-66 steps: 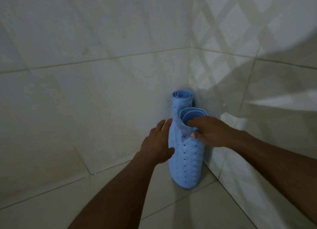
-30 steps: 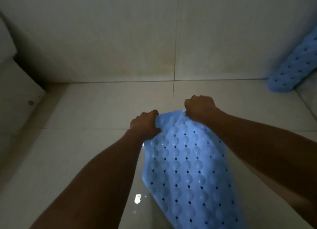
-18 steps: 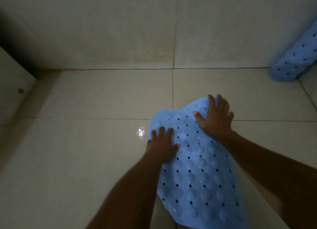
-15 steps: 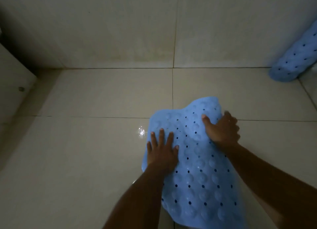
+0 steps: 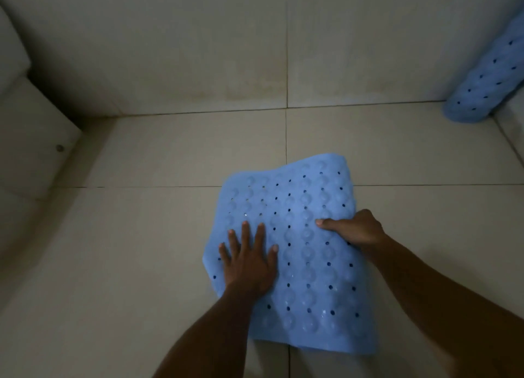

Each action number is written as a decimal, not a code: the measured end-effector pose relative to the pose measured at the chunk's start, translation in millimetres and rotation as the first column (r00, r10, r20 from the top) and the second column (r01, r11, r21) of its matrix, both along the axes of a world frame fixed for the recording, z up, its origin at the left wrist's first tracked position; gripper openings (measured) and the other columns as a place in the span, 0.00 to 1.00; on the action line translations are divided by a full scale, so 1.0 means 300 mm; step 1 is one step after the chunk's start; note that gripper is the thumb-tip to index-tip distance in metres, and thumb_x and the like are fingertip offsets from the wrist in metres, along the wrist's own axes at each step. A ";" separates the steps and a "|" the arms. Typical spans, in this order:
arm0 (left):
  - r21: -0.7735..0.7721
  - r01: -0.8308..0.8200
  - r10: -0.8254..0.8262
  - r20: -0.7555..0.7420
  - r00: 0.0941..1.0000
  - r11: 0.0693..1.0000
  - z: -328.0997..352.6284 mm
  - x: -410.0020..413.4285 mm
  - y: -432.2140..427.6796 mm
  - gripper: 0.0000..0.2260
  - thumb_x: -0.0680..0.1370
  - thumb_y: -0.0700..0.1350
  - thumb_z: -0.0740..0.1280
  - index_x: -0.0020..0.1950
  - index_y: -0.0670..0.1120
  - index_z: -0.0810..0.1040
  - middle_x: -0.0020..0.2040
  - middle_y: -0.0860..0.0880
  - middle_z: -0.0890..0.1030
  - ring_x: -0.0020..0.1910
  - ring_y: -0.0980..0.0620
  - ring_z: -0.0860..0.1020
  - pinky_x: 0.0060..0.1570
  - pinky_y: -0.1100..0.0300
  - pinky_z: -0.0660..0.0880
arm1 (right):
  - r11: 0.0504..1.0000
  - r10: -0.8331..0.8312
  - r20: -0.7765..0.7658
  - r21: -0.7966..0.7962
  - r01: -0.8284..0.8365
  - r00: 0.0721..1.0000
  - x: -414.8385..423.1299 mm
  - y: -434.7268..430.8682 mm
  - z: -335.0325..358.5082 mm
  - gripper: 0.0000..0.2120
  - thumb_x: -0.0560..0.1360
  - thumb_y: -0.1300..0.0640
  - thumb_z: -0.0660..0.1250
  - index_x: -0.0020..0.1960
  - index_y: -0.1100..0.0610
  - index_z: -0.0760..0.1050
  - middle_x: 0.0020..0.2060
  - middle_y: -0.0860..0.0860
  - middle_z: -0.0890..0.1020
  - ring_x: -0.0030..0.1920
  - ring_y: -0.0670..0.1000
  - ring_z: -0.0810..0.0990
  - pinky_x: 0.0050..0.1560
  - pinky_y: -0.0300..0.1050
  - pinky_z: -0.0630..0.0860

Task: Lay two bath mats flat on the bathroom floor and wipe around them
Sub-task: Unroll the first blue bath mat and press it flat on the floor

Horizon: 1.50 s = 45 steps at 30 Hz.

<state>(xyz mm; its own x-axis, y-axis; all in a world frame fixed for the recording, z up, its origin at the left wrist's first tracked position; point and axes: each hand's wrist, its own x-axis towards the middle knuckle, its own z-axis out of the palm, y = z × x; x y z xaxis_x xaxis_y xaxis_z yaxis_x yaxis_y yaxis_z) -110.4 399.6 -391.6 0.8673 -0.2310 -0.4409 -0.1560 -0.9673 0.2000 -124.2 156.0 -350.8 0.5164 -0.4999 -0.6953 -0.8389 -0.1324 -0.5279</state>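
A light blue bath mat (image 5: 300, 207) with holes and round bumps lies unrolled on the tiled floor in the middle of the view, its far edge still slightly wavy. My left hand (image 5: 249, 261) presses flat on its left side, fingers spread. My right hand (image 5: 354, 227) is curled at the mat's right edge, thumb on top, fingers hidden behind the edge. A second blue mat (image 5: 485, 77) stays rolled up, leaning in the far right corner against the wall.
Beige tiled floor (image 5: 158, 264) surrounds the mat, with the tiled back wall (image 5: 226, 37) beyond it. A white fixture (image 5: 31, 133) with a small round screw sits at the left.
The mat was taken from the corner, unrolled and lowered onto the floor. Both hands slid back toward me along it; my left hand flattened, my right hand closed at the right edge.
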 end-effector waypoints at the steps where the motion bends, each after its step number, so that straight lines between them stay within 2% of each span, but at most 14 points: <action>1: 0.012 -0.007 0.007 -0.014 1.000 1.000 -0.006 -0.016 0.000 0.31 0.81 0.67 0.42 0.81 0.59 0.36 0.82 0.49 0.34 0.80 0.40 0.33 0.76 0.35 0.36 | 1.000 0.005 0.017 -0.023 -0.004 1.000 -0.001 0.014 0.033 0.64 0.41 0.32 0.83 0.69 0.59 0.67 0.64 0.55 0.78 0.60 0.59 0.80 0.60 0.56 0.80; 5: 0.025 -0.076 0.077 -0.037 0.996 0.997 -0.001 0.022 -0.028 0.36 0.78 0.73 0.46 0.81 0.61 0.37 0.82 0.51 0.33 0.80 0.39 0.32 0.73 0.29 0.36 | 0.958 0.088 0.083 -0.280 -0.061 0.993 0.021 0.049 0.117 0.47 0.62 0.45 0.82 0.69 0.60 0.59 0.66 0.60 0.74 0.65 0.65 0.76 0.61 0.57 0.74; 8: -0.034 0.004 -0.008 -0.141 0.990 0.999 0.014 0.044 -0.094 0.38 0.78 0.73 0.50 0.82 0.61 0.39 0.82 0.51 0.32 0.80 0.40 0.33 0.74 0.28 0.42 | 0.892 0.185 0.097 -0.434 -0.125 0.978 0.038 0.031 0.154 0.43 0.65 0.48 0.80 0.68 0.59 0.58 0.65 0.61 0.75 0.63 0.67 0.76 0.59 0.59 0.73; 11: -0.020 0.111 -0.113 -0.169 0.979 0.994 0.003 0.021 -0.141 0.39 0.77 0.74 0.51 0.82 0.60 0.39 0.81 0.50 0.29 0.79 0.39 0.31 0.74 0.29 0.41 | 0.869 0.186 0.058 -0.475 -0.137 0.981 0.024 -0.038 0.152 0.46 0.64 0.45 0.81 0.69 0.59 0.57 0.65 0.61 0.74 0.63 0.67 0.76 0.60 0.59 0.74; 17: 0.047 0.165 -0.159 -0.119 0.980 0.985 -0.039 0.039 -0.060 0.37 0.78 0.72 0.50 0.80 0.63 0.34 0.79 0.53 0.26 0.79 0.42 0.30 0.76 0.32 0.41 | 0.993 0.072 0.166 -0.109 -0.054 0.983 -0.028 -0.121 0.094 0.50 0.60 0.37 0.82 0.69 0.53 0.57 0.64 0.53 0.73 0.61 0.58 0.77 0.61 0.59 0.77; 22: 0.114 0.109 -0.098 -0.099 0.990 0.988 -0.014 0.120 0.064 0.39 0.78 0.71 0.55 0.81 0.63 0.37 0.81 0.52 0.30 0.80 0.38 0.34 0.77 0.35 0.43 | 0.998 -0.042 0.137 0.049 0.036 0.990 -0.046 -0.108 0.052 0.52 0.67 0.40 0.78 0.78 0.62 0.55 0.72 0.58 0.69 0.65 0.59 0.77 0.57 0.53 0.79; 25: 0.137 0.069 -0.056 -0.095 0.994 0.988 0.009 0.145 0.078 0.38 0.79 0.67 0.57 0.83 0.58 0.42 0.82 0.48 0.32 0.80 0.36 0.35 0.78 0.37 0.43 | 0.988 -0.068 0.161 0.148 0.044 0.985 -0.043 -0.074 0.052 0.38 0.67 0.44 0.80 0.67 0.66 0.73 0.57 0.57 0.82 0.47 0.53 0.84 0.36 0.42 0.79; 27: 0.114 0.067 -0.066 -0.010 0.998 0.991 0.012 0.128 0.049 0.36 0.80 0.64 0.54 0.83 0.53 0.44 0.82 0.46 0.32 0.80 0.37 0.35 0.78 0.37 0.43 | 0.970 -0.111 0.142 0.231 0.076 0.984 -0.042 -0.055 0.066 0.30 0.67 0.47 0.80 0.61 0.65 0.78 0.49 0.55 0.84 0.42 0.53 0.84 0.34 0.42 0.77; 29: 0.059 0.137 -0.140 0.034 0.990 0.989 0.002 0.085 0.003 0.36 0.80 0.66 0.51 0.83 0.54 0.40 0.81 0.47 0.30 0.80 0.39 0.33 0.78 0.36 0.43 | 0.949 -0.119 0.134 0.305 0.074 0.984 -0.047 -0.045 0.081 0.26 0.67 0.48 0.80 0.58 0.62 0.79 0.47 0.54 0.86 0.43 0.54 0.85 0.35 0.43 0.78; 33: 0.075 0.233 -0.228 -0.074 0.971 0.970 -0.036 0.020 -0.026 0.36 0.77 0.74 0.44 0.79 0.63 0.31 0.78 0.53 0.26 0.77 0.40 0.27 0.75 0.29 0.39 | 0.948 -0.104 0.136 0.315 0.056 0.985 -0.059 -0.065 0.085 0.27 0.64 0.50 0.83 0.57 0.60 0.79 0.51 0.55 0.85 0.46 0.55 0.85 0.40 0.49 0.81; 37: 0.096 0.229 -0.222 -0.079 0.972 0.969 -0.040 0.049 0.021 0.36 0.76 0.75 0.44 0.79 0.65 0.32 0.79 0.54 0.26 0.78 0.41 0.28 0.75 0.29 0.41 | 0.997 -0.081 0.158 0.020 0.079 0.984 -0.057 -0.072 0.069 0.58 0.54 0.40 0.86 0.73 0.60 0.59 0.64 0.54 0.74 0.62 0.58 0.79 0.58 0.57 0.80; 39: 0.104 0.204 -0.196 -0.080 0.977 0.973 -0.037 0.057 0.028 0.36 0.77 0.74 0.44 0.79 0.65 0.33 0.79 0.55 0.26 0.78 0.41 0.28 0.75 0.29 0.42 | 0.997 -0.080 0.142 0.030 0.077 0.987 -0.061 -0.077 0.064 0.62 0.52 0.32 0.83 0.73 0.60 0.60 0.63 0.51 0.75 0.61 0.58 0.79 0.58 0.56 0.80; 42: 0.130 0.151 -0.140 -0.089 0.986 0.980 -0.030 0.053 0.026 0.37 0.76 0.75 0.46 0.79 0.65 0.34 0.79 0.55 0.26 0.78 0.39 0.29 0.74 0.28 0.44 | 0.982 -0.090 0.141 0.180 0.063 0.986 -0.074 -0.101 0.078 0.47 0.61 0.31 0.78 0.67 0.61 0.73 0.58 0.54 0.82 0.49 0.53 0.83 0.41 0.46 0.79; 45: 0.143 0.133 -0.120 -0.101 0.988 0.981 -0.025 0.050 0.030 0.39 0.75 0.76 0.48 0.79 0.65 0.33 0.79 0.56 0.26 0.79 0.38 0.30 0.73 0.27 0.46 | 0.969 -0.072 0.139 0.246 0.036 0.988 -0.095 -0.130 0.095 0.37 0.66 0.37 0.78 0.65 0.59 0.77 0.56 0.54 0.84 0.47 0.53 0.83 0.38 0.44 0.76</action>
